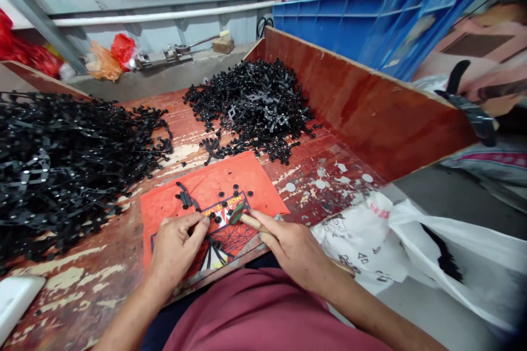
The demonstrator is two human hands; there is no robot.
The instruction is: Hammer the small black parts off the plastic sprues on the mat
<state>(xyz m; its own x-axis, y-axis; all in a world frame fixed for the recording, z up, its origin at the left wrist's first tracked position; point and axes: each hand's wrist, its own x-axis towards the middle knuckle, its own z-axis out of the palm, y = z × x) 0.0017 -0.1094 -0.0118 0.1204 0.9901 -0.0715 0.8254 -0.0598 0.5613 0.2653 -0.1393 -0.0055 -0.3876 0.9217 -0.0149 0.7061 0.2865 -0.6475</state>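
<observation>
My right hand (pixel 288 244) is wrapped round the wooden handle of a small hammer (pixel 252 222). Its green head rests just above an orange printed cloth (pixel 259 189), and the handle's end shows behind my wrist. My left hand (pixel 179 238) pinches thumb and forefinger together at a small black part (pixel 212 216), close to the hammer head. Several small round black pieces (pixel 235 194) lie scattered on the cloth. To the left, a black jointed strip (pixel 185 196) lies there too.
Heaps of black linked parts (pixel 255 101) lie at the back and on the left (pixel 61 170) of the worn red table (pixel 74 279). A wooden side board (pixel 362 104) and a blue crate (pixel 341 27) bound the right. White sacks (pixel 382 241) lie right of me; a white object (pixel 18 301) sits front left.
</observation>
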